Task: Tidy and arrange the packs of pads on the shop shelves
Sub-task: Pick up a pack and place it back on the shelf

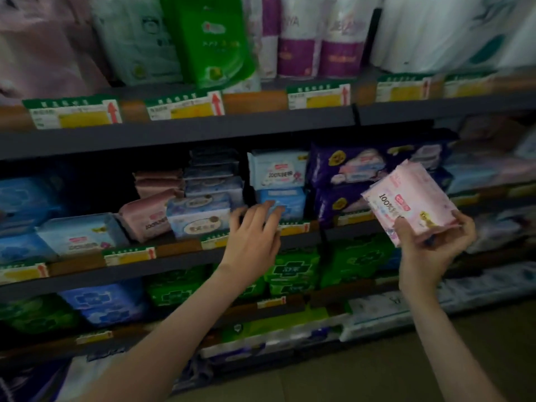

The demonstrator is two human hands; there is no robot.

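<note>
Right hand point(432, 242) gripping pink pack point(412, 201), right of blue pack point(285, 198); left hand point(252, 236) hovering at blue pack, fingers spreading, holding nothing.

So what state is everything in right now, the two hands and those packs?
Held pink pack: off the shelves, tilted.
Right hand: grips it by the lower end.
Left hand: open, fingers spread, reaching toward the middle shelf.
Shelved pink pack: tipped askew.
Light blue pack: upright, facing out.
</note>
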